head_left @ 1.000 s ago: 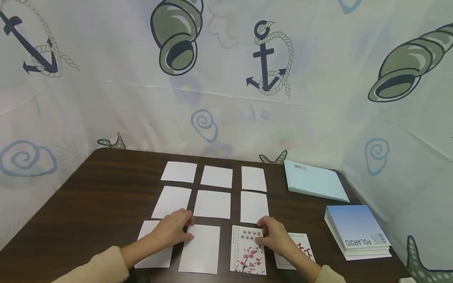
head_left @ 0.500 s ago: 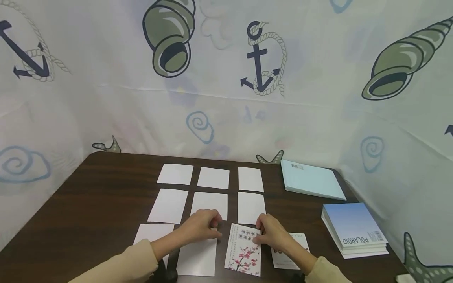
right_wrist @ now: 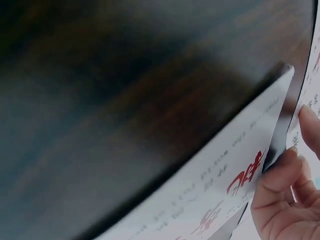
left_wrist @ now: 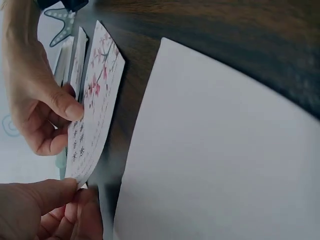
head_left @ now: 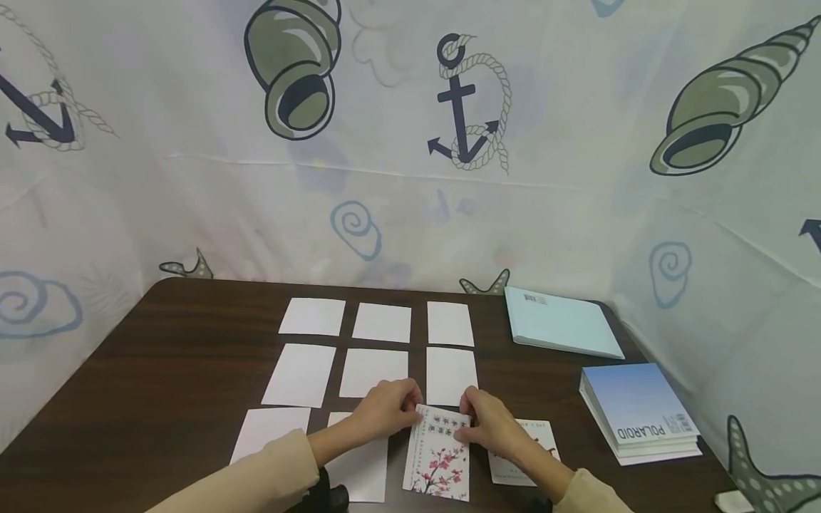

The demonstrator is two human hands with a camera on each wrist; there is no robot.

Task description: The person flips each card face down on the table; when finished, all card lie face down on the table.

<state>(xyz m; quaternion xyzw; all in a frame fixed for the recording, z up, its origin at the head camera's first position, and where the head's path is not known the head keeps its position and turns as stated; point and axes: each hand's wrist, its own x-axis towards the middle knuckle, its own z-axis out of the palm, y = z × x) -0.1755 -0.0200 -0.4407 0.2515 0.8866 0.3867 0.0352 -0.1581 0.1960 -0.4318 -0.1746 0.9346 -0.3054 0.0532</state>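
A white card printed with pink blossoms and dark characters (head_left: 438, 459) is held by both hands at its far end, slightly tilted. My left hand (head_left: 389, 410) pinches its far left corner between thumb and fingers, as the left wrist view shows. At the opposite edge, my right hand (head_left: 492, 427) holds the card between thumb and fingers. Partly beneath the right forearm lies another card, with red writing (head_left: 509, 470); this writing appears closer in the right wrist view. Beside the left forearm is a blank white card (head_left: 362, 470), partly hidden by the sleeve.
Several blank white cards (head_left: 375, 372) lie in rows on the dark wooden table (head_left: 160, 385). A stack of blue-covered POLAROID books (head_left: 641, 406) sits at the right, with a pale blue book (head_left: 564, 324) behind it. Printed cloth (head_left: 385, 178) hangs around the table.
My left hand has moved right from the blank card to the blossom card and now pinches its corner. The blossom card, in the right hand, has turned slightly and lifted.
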